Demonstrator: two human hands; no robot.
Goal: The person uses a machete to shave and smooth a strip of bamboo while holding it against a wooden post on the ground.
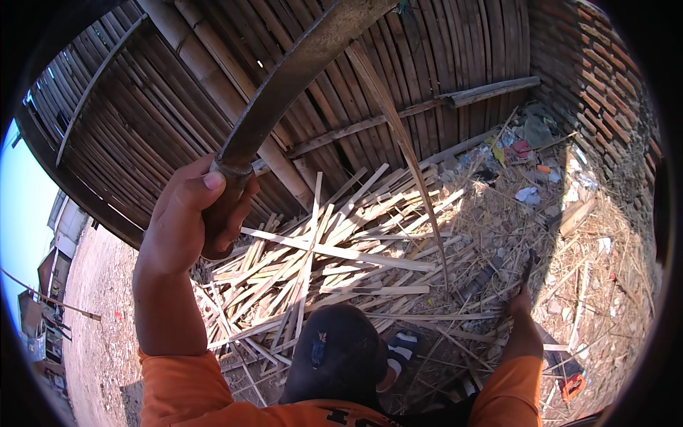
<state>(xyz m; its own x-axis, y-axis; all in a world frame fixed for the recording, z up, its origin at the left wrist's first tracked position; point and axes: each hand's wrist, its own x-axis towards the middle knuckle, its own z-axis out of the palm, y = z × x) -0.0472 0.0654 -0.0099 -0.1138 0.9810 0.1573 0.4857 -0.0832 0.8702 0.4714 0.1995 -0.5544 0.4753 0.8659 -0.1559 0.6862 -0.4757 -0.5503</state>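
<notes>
My left hand (186, 213) is raised on the left, its fingers wrapped round the wooden handle of a machete (277, 99). The broad, curved blade rises to the upper right and runs out of view at the top. Low on the right, my right hand (521, 302) is closed at a dark, slim piece (530, 265) whose kind I cannot make out. A long wooden strip (402, 139) leans upright between the two hands. Beyond my lap, a heap of pale split strips (341, 249) lies crisscrossed on the ground.
A bamboo slat wall (455, 57) stands behind the heap and meets a brick wall (612, 92) on the right. Litter and straw cover the ground there. A handsaw with an orange handle (571, 386) lies at the lower right. A sandalled foot (404, 346) rests beside the strips.
</notes>
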